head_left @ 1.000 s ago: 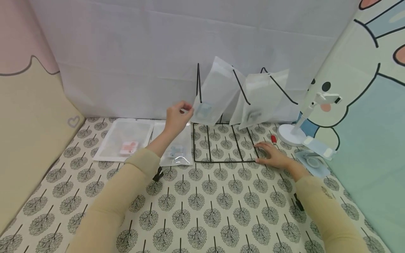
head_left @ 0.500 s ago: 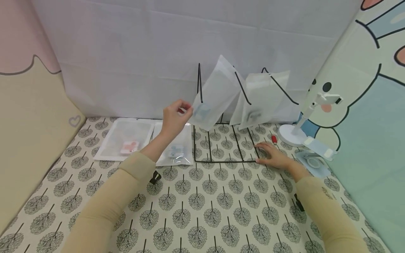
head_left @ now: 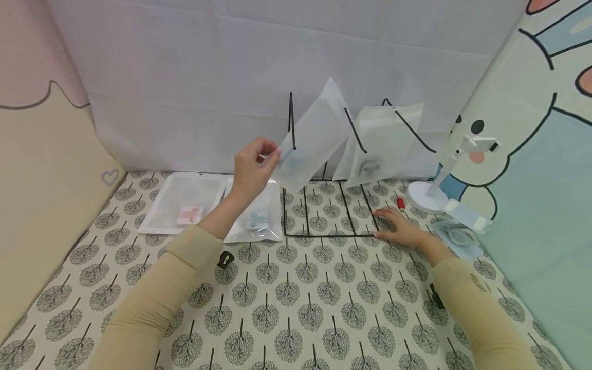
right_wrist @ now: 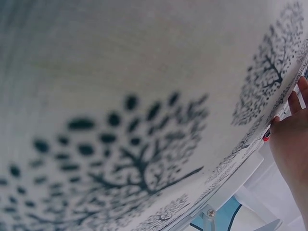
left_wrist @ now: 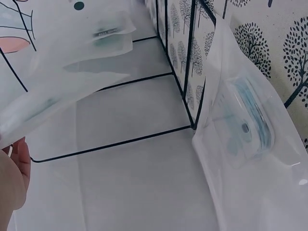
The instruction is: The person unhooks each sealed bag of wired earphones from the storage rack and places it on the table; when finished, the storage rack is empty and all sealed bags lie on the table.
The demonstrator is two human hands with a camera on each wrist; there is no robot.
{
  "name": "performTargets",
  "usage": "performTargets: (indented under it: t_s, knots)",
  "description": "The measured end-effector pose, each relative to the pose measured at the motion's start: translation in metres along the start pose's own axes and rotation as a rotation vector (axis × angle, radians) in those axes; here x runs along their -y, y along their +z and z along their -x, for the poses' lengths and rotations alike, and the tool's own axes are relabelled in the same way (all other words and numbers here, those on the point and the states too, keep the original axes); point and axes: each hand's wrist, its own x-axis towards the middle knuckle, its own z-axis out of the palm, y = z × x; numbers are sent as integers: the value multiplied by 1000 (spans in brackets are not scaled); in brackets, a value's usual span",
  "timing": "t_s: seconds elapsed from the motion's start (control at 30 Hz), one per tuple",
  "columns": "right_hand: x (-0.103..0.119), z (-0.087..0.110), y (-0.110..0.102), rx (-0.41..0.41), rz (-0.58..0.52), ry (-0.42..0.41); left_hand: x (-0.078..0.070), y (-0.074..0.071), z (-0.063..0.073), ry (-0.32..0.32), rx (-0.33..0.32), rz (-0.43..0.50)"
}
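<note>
My left hand point(head_left: 252, 167) pinches the lower left edge of a translucent white pouch point(head_left: 319, 131). Something pale blue shows faintly through its film. The pouch leans tilted among the dividers of a black wire rack point(head_left: 309, 236). In the left wrist view, the fingertips of that hand meet the pouch at the left border. My right hand point(head_left: 398, 228) rests on the table, fingertips at the rack's front right corner, thumb and fingers spread apart. Another translucent pouch point(head_left: 388, 131), with a dark item inside, leans in the rack's right part.
Left of the rack lie two flat pouches, one with a pink item point(head_left: 189, 215), one with a light blue item point(head_left: 258, 221). A red piece point(head_left: 400, 204) and a white phone stand point(head_left: 425, 197) are at the right. A black clip point(head_left: 225, 259) lies near my left sleeve.
My left hand has drawn slightly left and up, pulling the pouch's lower end along, so the pouch tilts more. The right hand has stayed at the rack's corner.
</note>
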Motion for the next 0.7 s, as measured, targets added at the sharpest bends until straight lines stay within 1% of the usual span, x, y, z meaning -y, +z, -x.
performTargets:
  t_s: [0.23, 0.33, 0.4, 0.5, 0.6, 0.7]
  knots:
    - [0, -2, 0, 7, -8, 2, 4, -2, 4, 84, 5, -73]
    - [0, -2, 0, 13, -9, 8, 4, -3, 4, 99, 11, -70]
    - [-1, -2, 0, 12, -12, 8, 3, -4, 5, 94, 21, -50]
    - [-3, -2, 1, 9, -9, -2, 2, -7, 5, 51, 40, 5]
    - [-4, -2, 1, 8, -10, -3, 0, -11, 6, -19, 79, 61]
    - [-5, -3, 1, 10, -14, -1, -3, -16, 6, -102, 140, 77]
